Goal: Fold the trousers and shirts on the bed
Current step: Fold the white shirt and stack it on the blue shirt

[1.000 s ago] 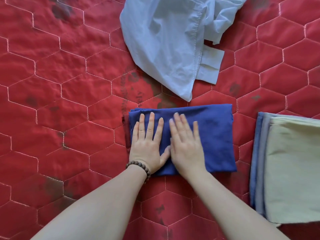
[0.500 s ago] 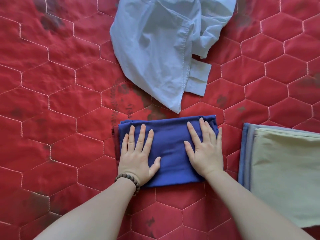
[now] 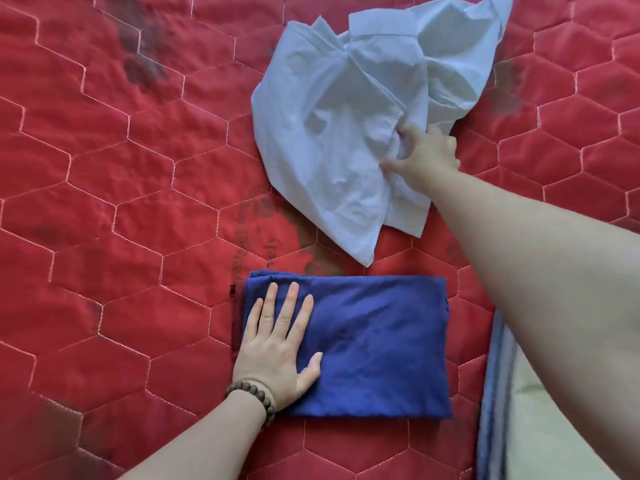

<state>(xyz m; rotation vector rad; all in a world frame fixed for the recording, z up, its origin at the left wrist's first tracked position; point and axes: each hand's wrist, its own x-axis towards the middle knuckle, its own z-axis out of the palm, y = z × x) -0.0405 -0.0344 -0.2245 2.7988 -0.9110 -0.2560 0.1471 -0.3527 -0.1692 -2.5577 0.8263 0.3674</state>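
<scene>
- Reaching to the far side of the bed, the right hand (image 3: 427, 152) is closing its curled fingers on a bunch of the crumpled pale blue shirt (image 3: 332, 133); the grip looks like a pinch of the cloth's right edge, though the fingertips are partly buried in the folds.
- Resting flat on the near-left part of the folded navy garment (image 3: 363, 344), the left hand (image 3: 277, 344) is lying with fingers straight and spread, holding nothing.
- Judging the step as fetching the next piece, it is paying to take the shirt by a seam or the collar rather than a loose wad, so it is opening out as it is being drawn near.
- Keeping the shirt clear of the navy rectangle while dragging is mattering too, since the shirt's near corner is lying just beside the rectangle's far edge and could ruffle it.
- Sitting at the near right, the folded cream and blue stack (image 3: 498, 393) is mostly hidden behind the right forearm.
- Comparing with half a second ago, the right hand is no longer pressing the navy fold; it has gone up to the shirt, while the left is staying where it was.
- The red quilted bedcover (image 3: 121, 202) is lying under everything.
</scene>
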